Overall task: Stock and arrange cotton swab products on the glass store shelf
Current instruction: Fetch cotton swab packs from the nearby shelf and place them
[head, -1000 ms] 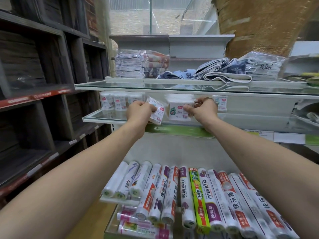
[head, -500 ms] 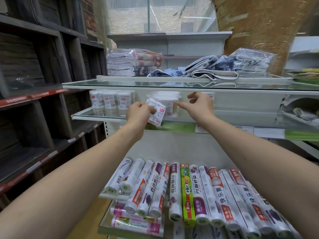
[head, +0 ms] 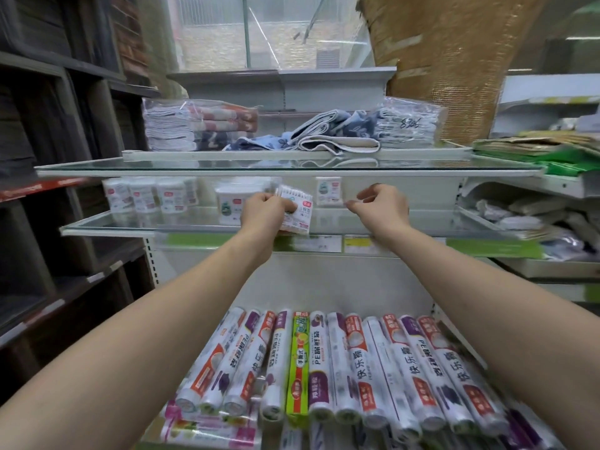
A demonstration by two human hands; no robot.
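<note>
Store shelving fills your view, with stacked glass tiers ahead of you and a dark wooden rack off to the left. Your left hand [head: 266,211] pinches a flat cotton swab packet [head: 296,213], fingers curled round its left edge, holding it upright and slightly tilted just above the front lip of the glass shelf [head: 107,227]. The packet's long axis runs near vertical, swab tips up. Your right hand [head: 381,206] hovers to the right of it at about the same height, fingers loosely curled and holding nothing.

Directly behind the packet and a little left stands a round swab tub [head: 229,203]; farther left sits a row of swab jars [head: 146,198], and a small swab pack [head: 328,191] leans at the back between your two hands. The open stretch of glass lies ahead and to the right of the packet, between tub and small pack, so your left hand is the nearer one and probably only needs to push forward and set down.

Compared with a second ago, your right hand has let go of the tub, which now rests on the shelf, and has pulled off to the right. The packet remains in your left hand but stands straighter. Towels [head: 201,125] sit on the tier above; film rolls [head: 324,368] fill the rack below.
</note>
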